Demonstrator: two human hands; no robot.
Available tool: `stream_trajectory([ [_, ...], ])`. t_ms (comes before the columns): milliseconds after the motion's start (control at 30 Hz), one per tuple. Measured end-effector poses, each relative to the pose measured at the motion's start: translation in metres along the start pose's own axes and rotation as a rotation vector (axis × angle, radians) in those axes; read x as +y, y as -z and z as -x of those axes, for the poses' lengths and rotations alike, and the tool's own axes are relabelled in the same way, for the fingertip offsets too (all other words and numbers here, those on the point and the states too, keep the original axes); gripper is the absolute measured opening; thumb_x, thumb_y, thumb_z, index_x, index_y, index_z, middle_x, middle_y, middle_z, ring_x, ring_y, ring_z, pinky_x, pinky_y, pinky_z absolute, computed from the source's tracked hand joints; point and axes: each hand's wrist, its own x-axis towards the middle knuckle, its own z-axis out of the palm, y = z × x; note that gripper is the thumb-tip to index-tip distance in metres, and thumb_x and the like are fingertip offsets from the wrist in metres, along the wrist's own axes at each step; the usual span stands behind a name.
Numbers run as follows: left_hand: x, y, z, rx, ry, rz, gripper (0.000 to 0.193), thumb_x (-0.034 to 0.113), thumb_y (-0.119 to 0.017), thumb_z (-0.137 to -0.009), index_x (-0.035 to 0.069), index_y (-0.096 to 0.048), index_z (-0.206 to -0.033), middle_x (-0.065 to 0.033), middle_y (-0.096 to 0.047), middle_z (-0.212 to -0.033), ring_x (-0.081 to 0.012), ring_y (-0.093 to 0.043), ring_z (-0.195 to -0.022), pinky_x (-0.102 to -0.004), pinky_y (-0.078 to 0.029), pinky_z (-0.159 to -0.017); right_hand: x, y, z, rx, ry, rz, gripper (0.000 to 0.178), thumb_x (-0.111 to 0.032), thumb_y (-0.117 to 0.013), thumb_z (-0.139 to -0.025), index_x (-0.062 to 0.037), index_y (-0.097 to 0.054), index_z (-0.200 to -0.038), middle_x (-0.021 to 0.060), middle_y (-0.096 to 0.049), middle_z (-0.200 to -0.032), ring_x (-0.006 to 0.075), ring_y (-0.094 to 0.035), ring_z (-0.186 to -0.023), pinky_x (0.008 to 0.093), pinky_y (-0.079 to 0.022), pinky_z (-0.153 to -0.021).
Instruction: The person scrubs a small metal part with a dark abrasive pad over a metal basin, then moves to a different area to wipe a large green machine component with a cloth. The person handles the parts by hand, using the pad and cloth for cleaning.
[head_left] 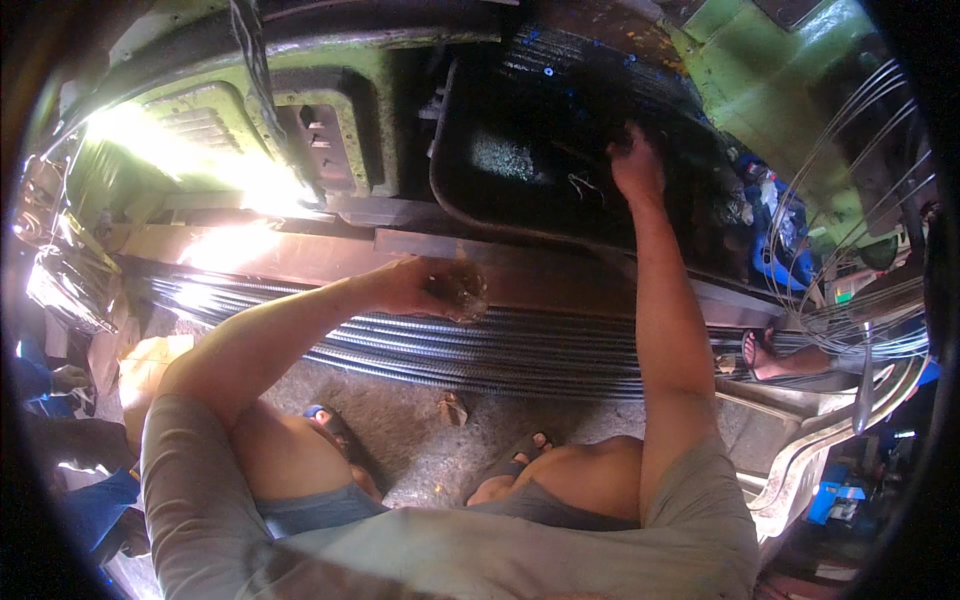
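Observation:
My left hand (pixel 412 286) is closed around a see-through, brownish, cup-like thing (pixel 468 290), held above a bundle of ribbed steel bars. Farther off and to the right, my right hand (pixel 638 168) reaches over a large black panel with rounded corners (pixel 456 205). Its fingers are bent together in shadow; what they hold, if anything, is too dark to make out. On the black surface beside that hand lie a greyish speckled patch (pixel 505 158) and a thin, pale, wire-like piece (pixel 584 186).
Ribbed steel bars (pixel 470 350) lie across the ground before my feet, beside a brown metal beam (pixel 330 250). A green metal body (pixel 385 110) rises behind. At right are looped wires (pixel 850 190), a pale plastic chair (pixel 800 460) and another person's foot (pixel 765 355).

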Motion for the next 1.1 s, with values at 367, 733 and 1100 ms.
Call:
stream_trajectory([
  [367,0.035,0.007,0.006,0.047,-0.028,-0.13,0.059,0.031,-0.085,-0.082,0.008,-0.061,-0.131,-0.0102,-0.068,-0.122,-0.0214,-0.063,-0.114,-0.0391,-0.048,-0.104,-0.031,0.039,-0.002,-0.508,-0.508,-1.399,0.013,-0.013,-0.069,-0.095,-0.0075,-0.068,-0.107,0.0024,-0.066,-0.092,0.0127,-0.059,-0.078,0.0237,-0.046,-0.064],
  [733,0.03,-0.005,0.0,0.038,0.037,-0.003,0.057,0.025,-0.085,-0.081,0.004,-0.062,-0.129,-0.0133,-0.073,-0.113,-0.0228,-0.068,-0.102,-0.0376,-0.053,-0.093,-0.222,0.154,0.112,-1.043,0.339,-1.68,0.022,-0.009,-0.072,-0.085,0.0074,-0.067,-0.099,0.0234,-0.069,-0.09,0.0253,-0.068,-0.064,0.0312,-0.058,-0.058],
  [1100,-0.015,-0.01,-0.013,-0.044,0.056,0.166,0.042,0.018,-0.078,-0.09,0.006,-0.061,-0.127,-0.0059,-0.07,-0.113,-0.014,-0.066,-0.103,-0.0331,-0.054,-0.093,-0.23,0.25,0.121,-1.069,0.368,-1.213,0.016,-0.004,-0.076,-0.082,0.0081,-0.067,-0.083,0.0257,-0.069,-0.087,0.0274,-0.067,-0.06,0.0325,-0.058,-0.054],
])
